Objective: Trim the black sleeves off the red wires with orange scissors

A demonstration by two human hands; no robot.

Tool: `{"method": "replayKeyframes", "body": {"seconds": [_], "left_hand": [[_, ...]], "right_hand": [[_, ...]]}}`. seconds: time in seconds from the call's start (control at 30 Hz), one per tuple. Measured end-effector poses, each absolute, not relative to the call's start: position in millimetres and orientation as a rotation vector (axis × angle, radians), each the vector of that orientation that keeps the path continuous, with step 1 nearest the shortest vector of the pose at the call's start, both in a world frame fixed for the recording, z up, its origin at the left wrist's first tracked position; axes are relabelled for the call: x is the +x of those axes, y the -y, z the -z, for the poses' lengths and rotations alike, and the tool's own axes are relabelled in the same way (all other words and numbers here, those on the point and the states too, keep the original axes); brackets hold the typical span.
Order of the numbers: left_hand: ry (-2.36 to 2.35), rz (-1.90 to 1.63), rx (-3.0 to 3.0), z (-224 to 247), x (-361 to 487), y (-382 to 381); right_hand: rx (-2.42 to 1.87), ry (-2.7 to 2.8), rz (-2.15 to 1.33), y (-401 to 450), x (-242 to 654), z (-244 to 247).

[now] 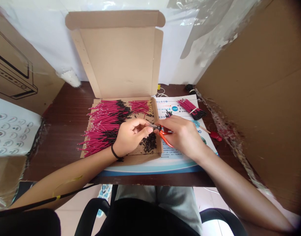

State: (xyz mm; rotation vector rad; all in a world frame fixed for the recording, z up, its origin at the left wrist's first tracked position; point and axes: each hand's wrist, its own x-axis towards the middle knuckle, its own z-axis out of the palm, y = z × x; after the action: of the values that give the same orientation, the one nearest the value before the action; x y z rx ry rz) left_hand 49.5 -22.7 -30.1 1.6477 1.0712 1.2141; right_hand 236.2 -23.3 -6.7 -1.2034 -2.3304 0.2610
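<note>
My right hand (186,132) is closed around orange-handled pliers (166,139). Their dark jaws point left and meet the fingertips of my left hand (132,133), which is closed in a pinch. Whatever lies between those fingertips is too small to make out. Below both hands is an open cardboard box (116,59), its lid standing up at the back. Pink wires with black ends (103,114) fill its left side. A smaller group of pink wires with gold tips (140,107) lies at the back right. Loose black scraps (149,142) are heaped in the box beneath my hands.
A printed sheet (189,157) lies under the box and to its right. On it rests a banded bundle of pink wires (192,109). A black bundle (190,88) is behind. Large cardboard panels (268,98) wall the right side. A white bundle (70,77) stands back left.
</note>
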Motion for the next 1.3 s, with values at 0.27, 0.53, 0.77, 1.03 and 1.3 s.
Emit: {"method": "replayKeyframes", "body": {"seconds": [0.27, 0.53, 0.77, 1.03, 1.3], "left_hand": [[-1.082, -1.175, 1.692, 29.0, 49.1, 23.6], [-1.060, -1.238, 1.653, 29.3, 49.2, 23.3], [-1.058, -1.245, 1.639, 30.3, 49.3, 23.5], [-1.038, -1.214, 1.628, 31.6, 48.3, 25.0], [-1.003, -1.299, 1.587, 33.4, 49.0, 24.7]], "right_hand": [[-1.292, 2.302, -0.194, 20.8, 240.3, 9.8], [-1.232, 2.209, -0.247, 24.5, 235.7, 4.6], [-1.221, 2.298, -0.275, 25.1, 234.9, 2.3], [-1.150, 2.343, -0.201, 24.8, 240.5, 3.0], [-1.129, 2.337, -0.207, 26.6, 236.5, 3.9]]}}
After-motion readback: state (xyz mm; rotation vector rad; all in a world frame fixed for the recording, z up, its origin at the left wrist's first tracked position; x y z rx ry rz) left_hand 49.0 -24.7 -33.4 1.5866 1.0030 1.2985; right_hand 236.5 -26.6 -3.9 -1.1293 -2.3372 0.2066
